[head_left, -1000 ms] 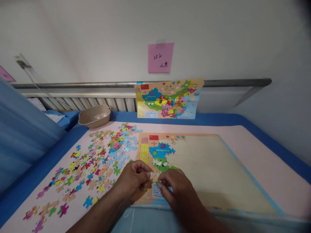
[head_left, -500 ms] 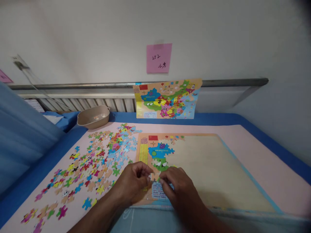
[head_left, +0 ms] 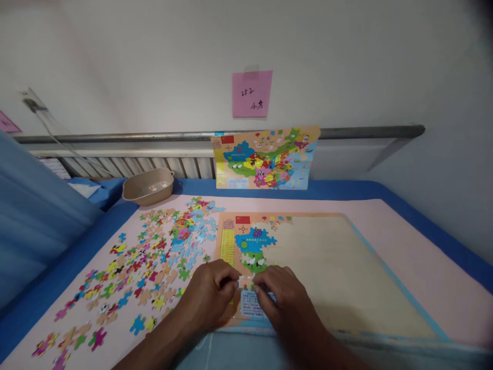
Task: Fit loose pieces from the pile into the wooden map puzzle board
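My left hand (head_left: 213,289) and my right hand (head_left: 280,291) meet over the lower left of a puzzle board (head_left: 323,267). Between their fingertips is a small orange puzzle piece (head_left: 245,282), pinched from both sides and tilted a little, its near edge catching light. Just above it lies the joined blue and green part of a map (head_left: 256,245), with white birds on the green. Below it, a pale blue text block (head_left: 250,304) is partly covered by my right hand. A yellow strip (head_left: 228,246) runs down the board's left side.
Many loose puzzle pieces (head_left: 146,272) spread over the pink sheet to the left. A beige basin (head_left: 148,186) holding a few pieces stands behind them. The full map picture (head_left: 265,159) hangs from a metal rail (head_left: 365,131). A blue curtain (head_left: 34,221) hangs at far left.
The orange piece has tilted between my fingers, its face now catching the light differently. My left hand has shifted very slightly; my right hand stays nearly in place.
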`<state>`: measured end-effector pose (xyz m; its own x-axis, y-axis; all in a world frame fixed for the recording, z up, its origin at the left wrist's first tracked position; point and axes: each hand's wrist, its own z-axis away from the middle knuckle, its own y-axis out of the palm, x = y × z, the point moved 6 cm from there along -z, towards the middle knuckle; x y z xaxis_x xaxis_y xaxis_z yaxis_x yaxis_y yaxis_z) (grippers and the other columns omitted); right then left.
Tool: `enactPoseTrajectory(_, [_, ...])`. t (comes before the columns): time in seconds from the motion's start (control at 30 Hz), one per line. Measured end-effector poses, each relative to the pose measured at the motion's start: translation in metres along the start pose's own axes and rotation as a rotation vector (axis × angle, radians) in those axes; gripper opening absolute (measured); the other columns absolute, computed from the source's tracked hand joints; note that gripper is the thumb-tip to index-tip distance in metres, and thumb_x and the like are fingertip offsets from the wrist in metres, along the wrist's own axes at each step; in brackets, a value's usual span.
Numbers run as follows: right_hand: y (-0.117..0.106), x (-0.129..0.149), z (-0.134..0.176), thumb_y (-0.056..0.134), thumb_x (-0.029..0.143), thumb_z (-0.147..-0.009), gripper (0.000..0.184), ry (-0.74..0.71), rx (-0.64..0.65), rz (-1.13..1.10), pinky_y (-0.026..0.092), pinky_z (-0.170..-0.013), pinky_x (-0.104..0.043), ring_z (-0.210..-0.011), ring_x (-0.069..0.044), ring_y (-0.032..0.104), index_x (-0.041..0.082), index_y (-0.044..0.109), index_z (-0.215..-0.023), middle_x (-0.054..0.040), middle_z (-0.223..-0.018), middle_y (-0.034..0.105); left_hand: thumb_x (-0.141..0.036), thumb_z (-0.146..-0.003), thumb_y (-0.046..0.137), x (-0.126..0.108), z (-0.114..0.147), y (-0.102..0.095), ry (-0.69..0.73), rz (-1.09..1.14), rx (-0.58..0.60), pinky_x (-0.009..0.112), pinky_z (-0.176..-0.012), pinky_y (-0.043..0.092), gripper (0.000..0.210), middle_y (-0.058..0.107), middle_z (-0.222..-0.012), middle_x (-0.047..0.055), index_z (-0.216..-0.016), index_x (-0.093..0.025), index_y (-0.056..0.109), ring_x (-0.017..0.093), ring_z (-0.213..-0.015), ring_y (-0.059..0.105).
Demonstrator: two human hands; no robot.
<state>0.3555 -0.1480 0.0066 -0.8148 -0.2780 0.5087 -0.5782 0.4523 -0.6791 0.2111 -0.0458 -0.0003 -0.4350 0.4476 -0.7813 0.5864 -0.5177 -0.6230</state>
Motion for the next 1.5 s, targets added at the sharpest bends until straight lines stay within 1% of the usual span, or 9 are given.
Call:
enactPoseTrajectory(0.2, [0.001,-0.001,0.002,0.059,0.004,-0.094,0.018,-0.002,-0.004,0.001,0.033,-0.078,-0.035,-0.079,-0.02,0.054,0.022,0.06,-0.092,0.001,-0.084,0.062,-0.009,-0.082,0.057,-0.002,0.002,0.001,0.126,-0.155,-0.008,0.03,-0.075,0.043,0.023,0.075,-0.086,0.004,-0.084,-0.022,0.076,0.019,-0.082,0.068])
enactPoseTrajectory(0.37, [0.002,-0.002,0.003,0.06,0.005,-0.094,0.017,0.011,-0.003,0.0,0.034,-0.078,-0.035,-0.081,-0.02,0.056,0.022,0.06,-0.093,0.0012,-0.086,0.064,-0.01,-0.087,0.056,-0.002,0.004,0.003,0.199,-0.182,0.004,0.03,-0.074,0.042,0.022,0.073,-0.086,0.005,-0.086,-0.022,0.075,0.019,-0.083,0.067])
enactPoseTrajectory(0.63, [-0.001,-0.018,0.004,0.056,0.01,-0.098,0.014,0.11,-0.061,-0.041,0.037,-0.074,-0.032,-0.079,-0.018,0.057,0.023,0.06,-0.096,0.0021,-0.086,0.063,-0.012,-0.088,0.06,0.005,-0.007,-0.011,0.096,-0.22,-0.09,0.029,-0.072,0.04,0.02,0.072,-0.083,0.005,-0.079,-0.022,0.075,0.02,-0.079,0.066])
enactPoseTrajectory(0.77, [-0.002,-0.014,0.003,0.056,0.009,-0.1,0.014,0.05,-0.056,0.01,0.034,-0.074,-0.034,-0.079,-0.02,0.054,0.022,0.059,-0.096,0.0012,-0.086,0.062,-0.01,-0.085,0.06,0.011,-0.019,-0.015,0.037,-0.255,-0.084,0.029,-0.073,0.039,0.021,0.074,-0.085,0.005,-0.08,-0.021,0.077,0.02,-0.08,0.066])
enactPoseTrajectory(0.9, [0.0,-0.004,0.003,0.054,0.007,-0.102,0.016,0.002,0.005,0.022,0.031,-0.078,-0.035,-0.083,-0.022,0.051,0.022,0.059,-0.098,-0.0006,-0.089,0.06,-0.01,-0.083,0.06,0.018,-0.036,-0.013,-0.001,-0.236,-0.064,0.03,-0.073,0.04,0.021,0.074,-0.085,0.005,-0.08,-0.02,0.078,0.02,-0.082,0.067])
enactPoseTrajectory(1.03, [0.004,0.002,0.006,0.053,0.006,-0.104,0.017,-0.004,0.064,0.028,0.03,-0.081,-0.037,-0.084,-0.023,0.049,0.021,0.058,-0.097,-0.0017,-0.089,0.059,-0.012,-0.085,0.061,0.021,-0.053,-0.01,0.01,-0.23,-0.053,0.03,-0.075,0.042,0.02,0.076,-0.088,0.005,-0.082,-0.02,0.079,0.02,-0.082,0.068])
enactPoseTrajectory(1.17, [0.01,0.005,0.01,0.057,0.006,-0.102,0.017,-0.027,0.115,0.007,0.03,-0.082,-0.038,-0.085,-0.023,0.047,0.021,0.057,-0.094,-0.0017,-0.088,0.057,-0.013,-0.086,0.063,0.021,-0.063,-0.005,0.029,-0.315,-0.02,0.029,-0.078,0.043,0.021,0.077,-0.093,0.005,-0.089,-0.022,0.082,0.02,-0.087,0.069])
enactPoseTrajectory(1.33, [0.011,0.005,0.012,0.056,0.006,-0.102,0.018,-0.015,0.124,-0.022,0.029,-0.081,-0.038,-0.084,-0.023,0.047,0.02,0.056,-0.092,-0.0015,-0.088,0.056,-0.012,-0.086,0.064,0.024,-0.065,0.001,0.031,-0.39,0.005,0.028,-0.08,0.044,0.022,0.077,-0.095,0.002,-0.087,-0.025,0.081,0.018,-0.091,0.07])
enactPoseTrajectory(1.5, [0.014,0.005,0.01,0.056,0.006,-0.102,0.018,-0.022,0.122,-0.026,0.028,-0.079,-0.039,-0.083,-0.022,0.045,0.02,0.055,-0.091,-0.0009,-0.088,0.055,-0.012,-0.087,0.064,0.026,-0.063,0.004,0.061,-0.387,-0.01,0.028,-0.079,0.045,0.022,0.077,-0.094,0.001,-0.086,-0.025,0.081,0.018,-0.089,0.071])
